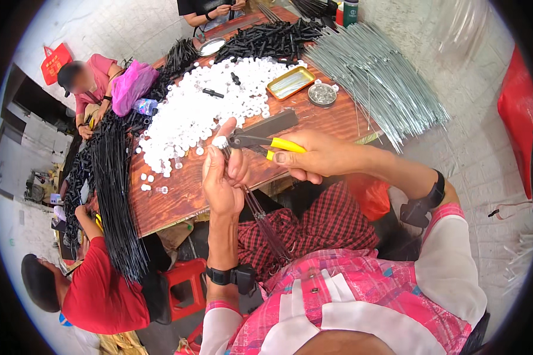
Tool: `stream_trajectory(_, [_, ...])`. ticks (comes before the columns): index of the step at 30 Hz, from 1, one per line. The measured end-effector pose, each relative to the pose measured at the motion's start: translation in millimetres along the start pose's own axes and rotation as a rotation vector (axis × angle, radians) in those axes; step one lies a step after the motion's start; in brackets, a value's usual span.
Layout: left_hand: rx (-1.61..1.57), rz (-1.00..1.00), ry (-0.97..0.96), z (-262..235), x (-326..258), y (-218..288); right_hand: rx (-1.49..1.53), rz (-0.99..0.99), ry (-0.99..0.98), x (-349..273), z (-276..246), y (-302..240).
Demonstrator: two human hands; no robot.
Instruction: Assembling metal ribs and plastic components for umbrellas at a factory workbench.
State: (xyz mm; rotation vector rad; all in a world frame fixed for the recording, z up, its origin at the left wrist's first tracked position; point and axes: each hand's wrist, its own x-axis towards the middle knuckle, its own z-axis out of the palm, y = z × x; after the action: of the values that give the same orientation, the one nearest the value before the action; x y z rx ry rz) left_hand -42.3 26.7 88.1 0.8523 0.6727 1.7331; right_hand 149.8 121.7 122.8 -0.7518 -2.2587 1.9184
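My left hand (224, 183) is closed around a small part with a white round cap (220, 142), its index finger pointing up. Several thin metal wires (259, 216) trail from below that hand toward my lap. In my right hand (317, 155) is a pair of pliers (285, 144) with yellow handles and dark jaws. The jaws meet the part just beside the white cap; whether they bite on it I cannot tell. Beyond both hands lies a wide heap of white plastic caps (189, 112) on the reddish wooden table (177, 207).
A grey flat block (272, 125), a yellow-rimmed tray (291, 83) and a round dish of small bits (322, 94) lie past my right hand. Grey wires (385, 83) spread at the right, black strands (115, 189) at the left. Co-workers sit left and far; a red stool (186, 290) stands left.
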Motion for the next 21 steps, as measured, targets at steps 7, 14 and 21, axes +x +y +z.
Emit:
stream_trajectory(7, [0.031, 0.076, 0.024, -12, 14, 2, -0.745, -0.238, 0.353, 22, -39, 77])
stream_trajectory(14, [0.189, 0.064, 0.116, -9, -1, 9, -1.102, -0.326, 0.669, 36, -46, 117])
stream_trajectory(21, [0.458, 0.013, -0.074, 1, -13, -19, 0.200, -0.333, 0.029, 27, 42, 43])
